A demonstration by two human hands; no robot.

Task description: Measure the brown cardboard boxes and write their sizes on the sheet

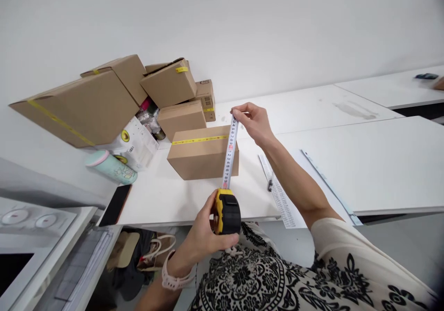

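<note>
My left hand [204, 234] is wrapped round the yellow and black case of a tape measure [227, 211], in front of the table edge. From the case a stretch of white blade [229, 158] with black and red numbers runs away from me. The far end of that blade is pinched between the thumb and fingers of my right hand [255, 121]. Beneath and beside the blade, a closed cardboard box [204, 154] with yellow tape along its top lies on the white table. The blade crosses over the box's right end; whether it touches the box I cannot tell.
Several more cardboard boxes [173, 84] are stacked at the back left. Near them are a mint-green tumbler [113, 167], a white avocado-print box [138, 140] and a dark phone [116, 204]. Printed sheets [284, 200] and a pen [270, 181] lie under my right forearm. A white appliance [31, 228] stands left.
</note>
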